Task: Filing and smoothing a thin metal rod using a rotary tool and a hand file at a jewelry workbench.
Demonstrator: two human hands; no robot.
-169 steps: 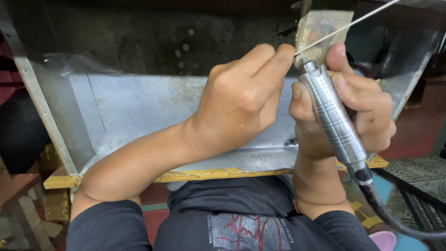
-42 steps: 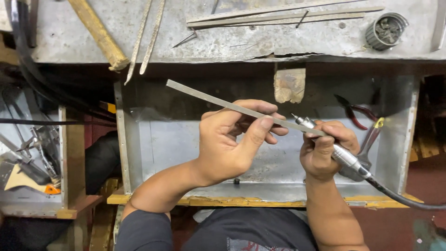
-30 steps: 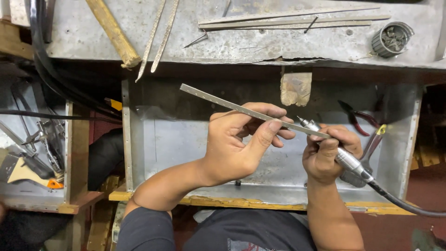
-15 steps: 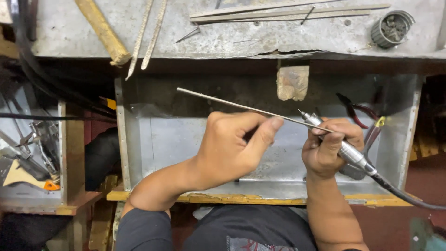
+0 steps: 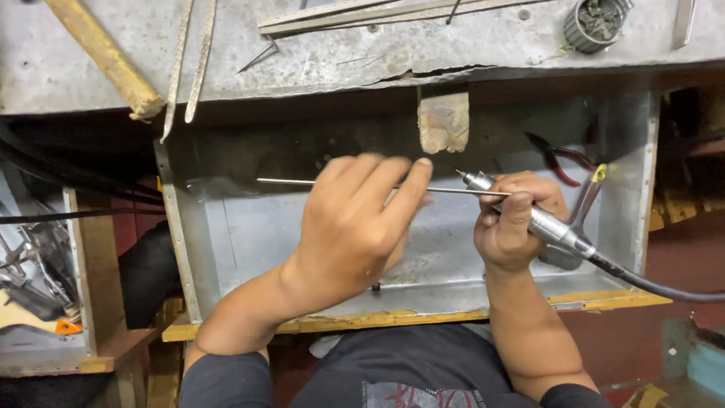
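A thin metal strip is pinched in the closed left hand, lying nearly level over the metal tray. A silver rotary handpiece is gripped by the closed right hand, its tip just beside the strip's right end, near the wooden bench peg.

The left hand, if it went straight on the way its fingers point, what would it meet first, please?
The left hand points up and slightly right; beyond the strip it holds, the first thing looks like the wooden peg under the bench edge, though depth is unclear.
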